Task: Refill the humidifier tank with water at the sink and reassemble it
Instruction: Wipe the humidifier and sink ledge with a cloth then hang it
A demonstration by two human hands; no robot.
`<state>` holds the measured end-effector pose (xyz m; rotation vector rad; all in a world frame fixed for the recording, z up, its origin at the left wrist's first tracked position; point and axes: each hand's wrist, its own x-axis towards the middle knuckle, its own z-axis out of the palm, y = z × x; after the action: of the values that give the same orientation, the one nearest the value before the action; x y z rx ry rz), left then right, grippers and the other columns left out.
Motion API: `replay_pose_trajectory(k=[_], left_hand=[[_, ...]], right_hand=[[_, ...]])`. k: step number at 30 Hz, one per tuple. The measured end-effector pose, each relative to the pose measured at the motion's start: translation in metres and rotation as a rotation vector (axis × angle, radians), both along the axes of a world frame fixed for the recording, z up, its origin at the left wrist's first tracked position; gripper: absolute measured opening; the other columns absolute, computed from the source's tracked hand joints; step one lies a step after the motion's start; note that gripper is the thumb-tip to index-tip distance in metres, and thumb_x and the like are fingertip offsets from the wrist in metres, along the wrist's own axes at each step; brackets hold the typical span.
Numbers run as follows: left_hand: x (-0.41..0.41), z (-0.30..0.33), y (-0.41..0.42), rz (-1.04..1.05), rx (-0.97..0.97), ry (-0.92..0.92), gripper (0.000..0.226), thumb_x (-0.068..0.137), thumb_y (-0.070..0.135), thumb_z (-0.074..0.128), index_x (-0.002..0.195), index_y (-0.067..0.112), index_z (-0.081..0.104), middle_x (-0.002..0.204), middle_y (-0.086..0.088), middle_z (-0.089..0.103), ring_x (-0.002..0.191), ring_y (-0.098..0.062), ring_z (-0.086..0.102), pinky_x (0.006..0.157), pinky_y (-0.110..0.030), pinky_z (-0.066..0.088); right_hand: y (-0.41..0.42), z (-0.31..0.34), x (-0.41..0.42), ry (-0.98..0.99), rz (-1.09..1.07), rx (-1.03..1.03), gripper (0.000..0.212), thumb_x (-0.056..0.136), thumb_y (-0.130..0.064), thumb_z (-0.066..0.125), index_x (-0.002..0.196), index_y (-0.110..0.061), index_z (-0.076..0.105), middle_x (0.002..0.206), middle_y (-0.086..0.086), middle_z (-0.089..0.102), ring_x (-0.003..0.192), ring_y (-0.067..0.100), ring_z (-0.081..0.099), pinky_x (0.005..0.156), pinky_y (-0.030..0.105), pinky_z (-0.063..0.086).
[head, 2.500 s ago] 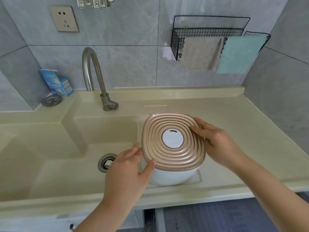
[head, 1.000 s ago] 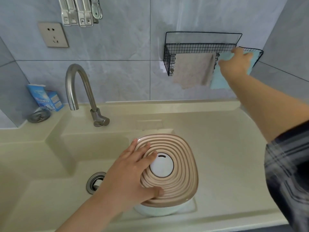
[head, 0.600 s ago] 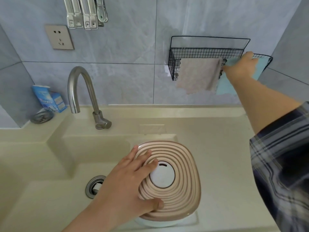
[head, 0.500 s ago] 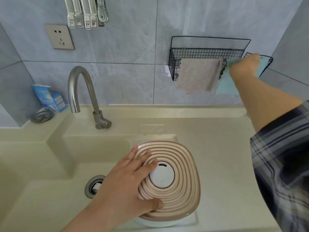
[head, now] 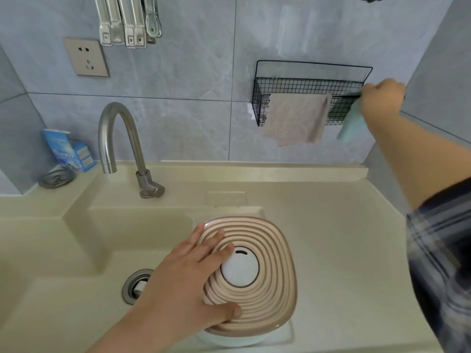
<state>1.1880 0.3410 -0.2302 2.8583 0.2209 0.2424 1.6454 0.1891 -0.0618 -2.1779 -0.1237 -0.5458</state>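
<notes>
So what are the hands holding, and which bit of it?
The right hand grips the light blue cloth by its top edge at the wire basket. The left hand just rests flat on the humidifier lid, holding nothing.

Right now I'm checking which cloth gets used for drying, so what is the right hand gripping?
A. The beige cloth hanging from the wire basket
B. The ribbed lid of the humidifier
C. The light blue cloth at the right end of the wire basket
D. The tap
C: the right hand is closed on the light blue cloth at the wire basket, while the beige cloth hangs untouched beside it.
</notes>
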Motion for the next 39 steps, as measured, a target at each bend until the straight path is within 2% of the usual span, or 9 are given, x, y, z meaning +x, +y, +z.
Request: replay_pose_trajectory(k=[4, 8, 13, 22, 26, 30, 33, 36, 39], left_hand=[[0.0, -0.004, 0.0, -0.001, -0.011, 0.002, 0.097, 0.058, 0.093, 0.037, 0.145, 0.058, 0.01, 0.15, 0.038, -0.014, 0.141, 0.008, -0.033, 0.114, -0.014, -0.006], [-0.001, -0.004, 0.001, 0.008, -0.007, 0.011, 0.099, 0.059, 0.094, 0.034, 0.147, 0.056, 0.012, 0.154, 0.035, -0.011, 0.143, 0.005, -0.03, 0.117, -0.018, 0.0], [-0.002, -0.003, 0.001, -0.005, 0.019, 0.045, 0.099, 0.061, 0.094, 0.028, 0.148, 0.054, 0.006, 0.157, 0.032, -0.012, 0.145, 0.001, -0.03, 0.123, -0.028, 0.007], [-0.002, -0.001, 0.001, -0.004, 0.001, 0.053, 0.103, 0.061, 0.094, 0.03, 0.152, 0.047, 0.02, 0.156, 0.031, -0.004, 0.146, 0.001, -0.024, 0.116, -0.028, 0.018], [-0.003, -0.001, 0.001, 0.0, 0.006, 0.069, 0.103, 0.06, 0.094, 0.027, 0.152, 0.049, 0.017, 0.156, 0.032, -0.008, 0.144, 0.004, -0.028, 0.117, -0.029, 0.02], [-0.003, 0.0, -0.001, 0.002, -0.011, 0.06, 0.102, 0.061, 0.092, 0.029, 0.152, 0.048, 0.02, 0.158, 0.031, -0.003, 0.145, 0.004, -0.027, 0.116, -0.027, 0.02], [-0.004, 0.001, -0.001, -0.001, -0.018, 0.059, 0.101, 0.061, 0.092, 0.03, 0.152, 0.047, 0.022, 0.159, 0.03, -0.001, 0.146, 0.004, -0.025, 0.117, -0.027, 0.019], [-0.004, 0.0, 0.0, -0.001, -0.012, 0.056, 0.101, 0.061, 0.092, 0.029, 0.151, 0.048, 0.02, 0.158, 0.032, -0.002, 0.145, 0.005, -0.026, 0.117, -0.026, 0.019], [-0.004, -0.003, 0.0, -0.003, -0.028, 0.036, 0.099, 0.062, 0.093, 0.032, 0.15, 0.048, 0.022, 0.157, 0.032, 0.001, 0.146, 0.006, -0.022, 0.116, -0.027, 0.02]], right_hand=[[-0.025, -0.005, -0.02, -0.106, 0.04, 0.366, 0.03, 0.095, -0.008, 0.036, 0.073, -0.027, 0.029, 0.077, -0.01, 0.036, 0.073, 0.01, 0.042, 0.067, 0.02, 0.037], [-0.063, -0.039, -0.044, -0.123, 0.116, 0.282, 0.028, 0.095, -0.015, 0.043, 0.12, -0.011, 0.056, 0.108, 0.006, 0.06, 0.095, 0.016, 0.051, 0.079, 0.021, 0.044], [-0.102, -0.121, -0.088, -0.025, 0.215, -0.19, 0.035, 0.086, -0.028, 0.073, 0.117, -0.012, 0.071, 0.107, 0.015, 0.074, 0.098, 0.03, 0.068, 0.081, 0.034, 0.047], [-0.137, -0.257, -0.232, 0.396, 0.698, -1.29, 0.033, 0.096, -0.046, 0.043, 0.094, -0.023, 0.067, 0.101, 0.004, 0.068, 0.095, 0.024, 0.065, 0.064, 0.029, 0.035], [-0.143, -0.259, -0.258, 0.538, 0.801, -1.045, 0.043, 0.091, -0.057, 0.037, 0.067, -0.026, 0.056, 0.073, -0.006, 0.058, 0.068, 0.009, 0.056, 0.059, 0.029, 0.04], [-0.133, -0.257, -0.243, 0.47, 0.63, -0.657, 0.025, 0.098, -0.024, 0.052, 0.108, -0.02, 0.075, 0.115, 0.001, 0.069, 0.105, 0.021, 0.064, 0.092, 0.03, 0.048], [-0.116, -0.283, -0.253, 0.151, 0.782, -0.935, 0.048, 0.1, -0.028, 0.043, 0.143, -0.01, 0.049, 0.151, 0.025, 0.04, 0.138, 0.041, 0.041, 0.117, 0.044, 0.028], [-0.094, -0.313, -0.27, 0.332, 0.802, -1.067, 0.067, 0.103, -0.045, 0.02, 0.159, -0.018, -0.006, 0.166, 0.014, -0.016, 0.149, 0.03, -0.023, 0.12, 0.05, -0.01], [-0.076, -0.323, -0.254, 0.238, 0.834, -1.068, 0.068, 0.099, -0.056, 0.014, 0.158, -0.03, -0.006, 0.166, 0.001, -0.017, 0.148, 0.022, -0.027, 0.116, 0.054, -0.016]])
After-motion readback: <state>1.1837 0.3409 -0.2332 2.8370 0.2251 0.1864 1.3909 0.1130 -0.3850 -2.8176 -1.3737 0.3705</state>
